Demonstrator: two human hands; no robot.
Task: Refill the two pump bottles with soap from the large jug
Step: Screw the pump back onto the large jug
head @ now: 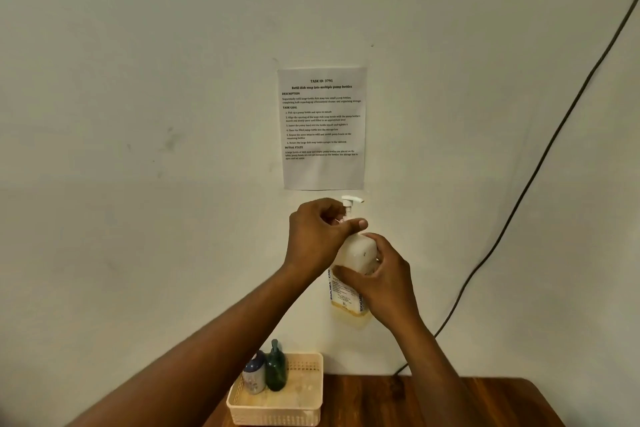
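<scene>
In the basket (304, 402) at the table's (450, 399) left edge, two pump bottles (276, 371) stand upright. Above it, your left hand (317, 239) pinches the large jug's (353, 263) pump collar; your right hand (384, 276) wraps its body. Judged heavy and possibly soap-slick: support it low.

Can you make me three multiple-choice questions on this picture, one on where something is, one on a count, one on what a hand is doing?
1. Where is the green bottle?
A. in the basket
B. on the floor
C. in a hand

2. How many bottles stand in the basket?
A. two
B. four
C. none

3. What is the left hand doing?
A. resting on the table
B. gripping the pump neck of the large jug
C. touching the paper

Answers: 1 A, it stands inside the basket. 2 A, a green and a pale bottle. 3 B, its fingers curl round the neck while the right hand holds the body.
</scene>
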